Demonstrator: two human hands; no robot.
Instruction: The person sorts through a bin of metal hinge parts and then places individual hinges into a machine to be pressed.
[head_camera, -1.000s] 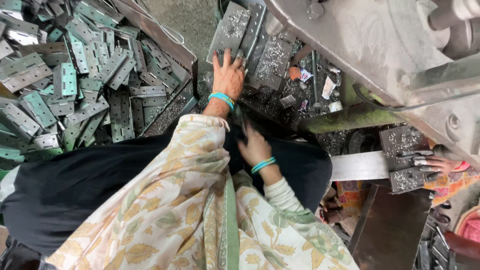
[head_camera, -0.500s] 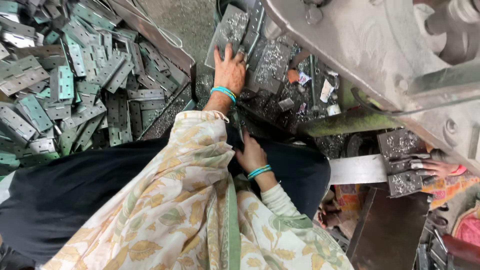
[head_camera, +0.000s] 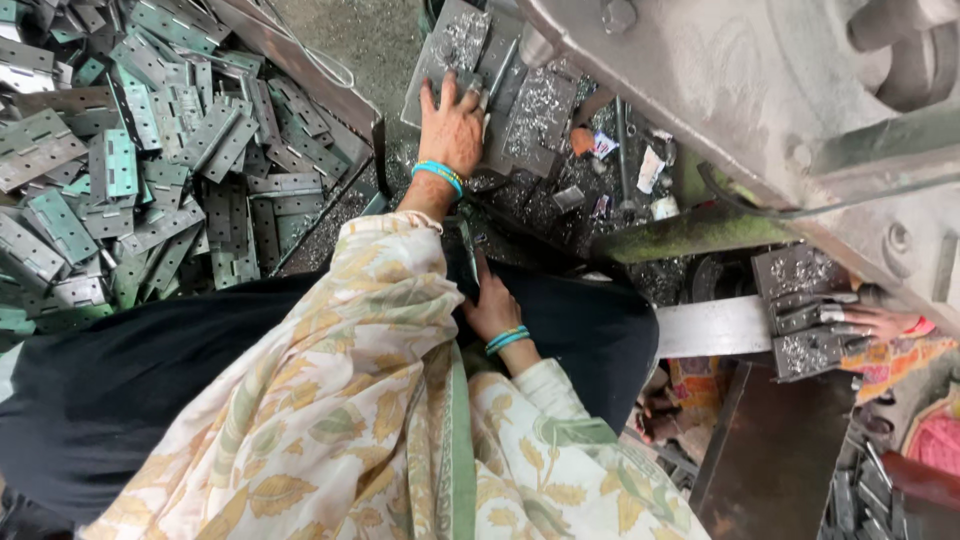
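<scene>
Workshop floor, heap of hinge plates (head_camera: 130, 190) at 10 o'clock | your left hand (head_camera: 452, 125) at 12, fingers spread flat, pressing the grey metal plate (head_camera: 478, 60) down, seemingly to steady it | your right hand (head_camera: 492, 308) at centre in your lap, fingers hidden, grip unclear | co-worker's hand (head_camera: 885, 322) at 3 on the press die (head_camera: 805, 310).

Grey metal, cream leaf print, turquoise bangles.
The hinge pile (head_camera: 150, 170) is dull grey-green; the plates (head_camera: 500, 75) are dark grey flecked with silver shavings. The sleeves (head_camera: 370, 400) are cream with a yellow-green leaf pattern, both wrists wear turquoise bangles (head_camera: 440, 175), and the trousers (head_camera: 120, 380) are black.
</scene>
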